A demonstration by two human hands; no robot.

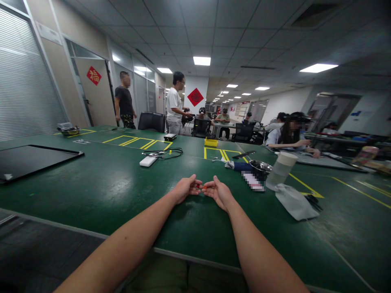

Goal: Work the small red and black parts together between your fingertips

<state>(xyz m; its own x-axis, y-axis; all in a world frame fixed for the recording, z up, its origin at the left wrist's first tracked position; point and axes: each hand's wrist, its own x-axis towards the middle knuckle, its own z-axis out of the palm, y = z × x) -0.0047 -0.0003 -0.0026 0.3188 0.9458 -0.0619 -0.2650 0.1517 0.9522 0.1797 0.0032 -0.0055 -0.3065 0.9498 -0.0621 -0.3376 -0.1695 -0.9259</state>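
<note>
My left hand [184, 190] loosely grasps a little red bit [198, 185] at its bent fingers, and my right hand [219, 193] loosely grasps a little orange bit [205, 187] at its fingertips. The two bits are right next to each other, over the table [131, 195], and I can't tell how tight I hold them. To the right is a tall bottle [279, 173] with a white lid; it is cloudy, so I can't tell what is in it. It hides the edge of a shiny metal bowl [259, 165], and I can't see what the bowl holds. A soft gray bag [295, 203] lies in front of the bottle's foot. Past my hands sits a small yellow box [211, 142]. Far on the left, a clear plastic tub [64, 125] sits on a shiny pan [72, 132]. A smooth white block [148, 161] lies near a thin, loopy black cord [175, 152]. A big flat black board [36, 160] rests on my left. Near the bowl there is a dark blue cloth [242, 166]. The table is green, hard and a bit shiny, with straight yellow tape [122, 139] on it.
</note>
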